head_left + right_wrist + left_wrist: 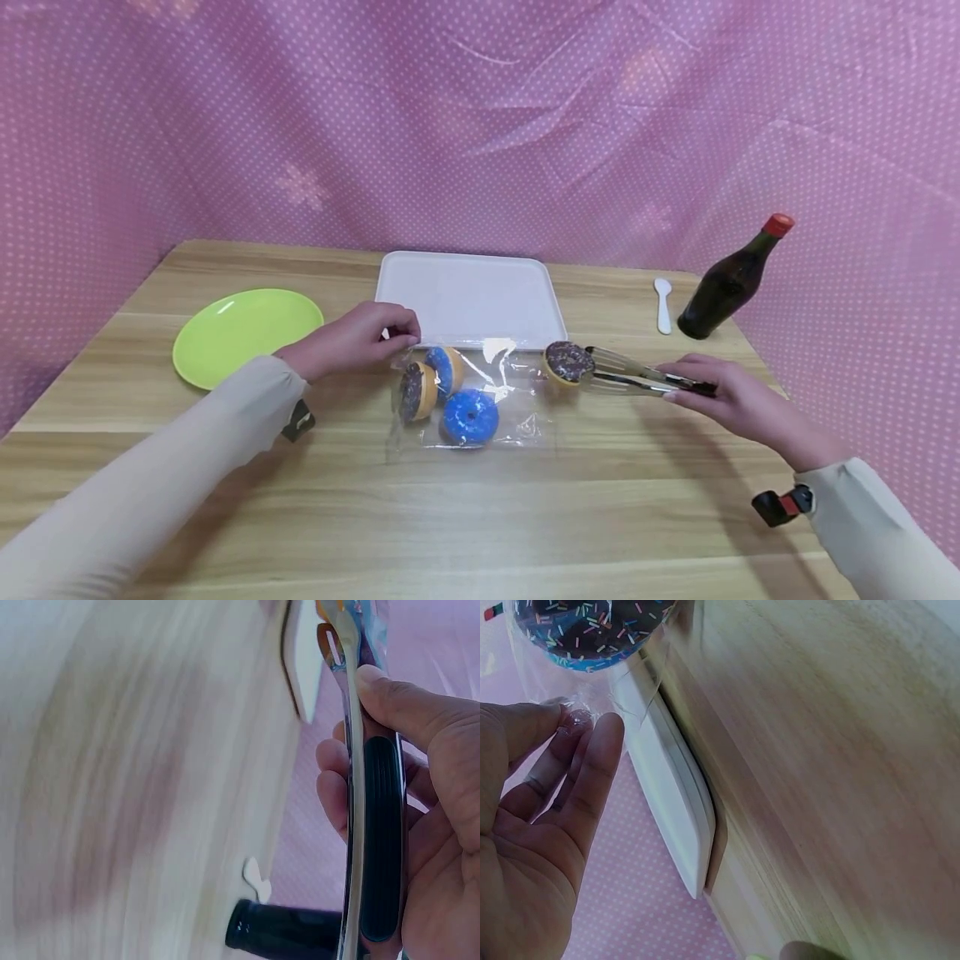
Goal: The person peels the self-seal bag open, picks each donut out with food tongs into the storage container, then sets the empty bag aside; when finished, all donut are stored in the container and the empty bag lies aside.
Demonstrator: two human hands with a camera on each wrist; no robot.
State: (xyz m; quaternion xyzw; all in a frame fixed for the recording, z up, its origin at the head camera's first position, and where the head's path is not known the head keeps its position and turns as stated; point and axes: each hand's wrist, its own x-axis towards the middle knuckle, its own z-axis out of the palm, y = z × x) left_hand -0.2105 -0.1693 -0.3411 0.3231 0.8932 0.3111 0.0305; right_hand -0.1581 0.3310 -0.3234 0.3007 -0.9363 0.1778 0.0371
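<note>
Two bare hands work across the middle of the frame: the left hand (367,335), left of centre, pinches the film of a clear bag (513,421) between thumb and fingers, while the right hand (738,402), at right, grips the tongs (381,840) by their ribbed black handle. The tongs' shiny metal ends hold a chocolate doughnut (567,361) at the bag's right edge; whether it is inside the film I cannot tell. In the bag, at centre, a blue doughnut (470,402) lies flat, with a second blue doughnut (444,371) and a second chocolate doughnut (415,392) tipped on edge to its upper left. Creases and bright glare on the thin plastic partly veil them. Just above the bag, a smooth white rectangular tray (472,298) with rounded corners fills the upper centre of the table (450,525). Left of the left hand sits a glossy lime-green oval plate (247,333). Above the right hand stand a dark glass bottle (723,292) with a red cap, too dim to show any label, and, lying beside it, a small white spoon (663,307). Wood grain streaks the table, and pink cloth (480,125) with white dots hangs behind in folds.
</note>
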